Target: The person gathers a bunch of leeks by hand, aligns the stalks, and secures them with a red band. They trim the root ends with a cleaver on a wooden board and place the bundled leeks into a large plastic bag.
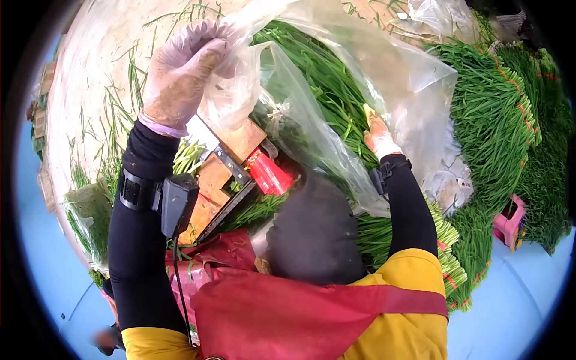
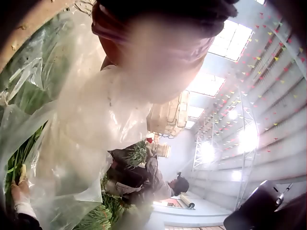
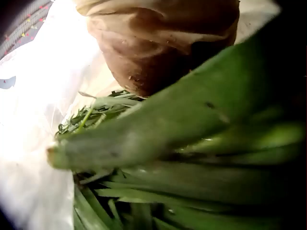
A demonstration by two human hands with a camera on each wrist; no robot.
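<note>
My gloved left hand (image 1: 186, 72) is raised at the upper left and grips the gathered edge of a clear plastic bag (image 1: 414, 78). In the left wrist view the bag (image 2: 91, 105) hangs down from the blurred left hand (image 2: 153, 57). Long garlic chives (image 1: 318, 78) lie inside the bag. My right hand (image 1: 379, 135) rests against these chives on the right, fingers pointing away from me. Close up in the right wrist view, flat green leaves (image 3: 158, 129) partly cover the right hand (image 3: 163, 48).
Tied bunches of chives (image 1: 489, 108) are piled at the right, near a pink stool (image 1: 510, 223). In front of me stand a wooden frame (image 1: 213, 180) and a red bundle (image 1: 268, 173). Loose leaves litter the pale surface (image 1: 90, 72) at left. Another person (image 2: 158, 182) is farther off.
</note>
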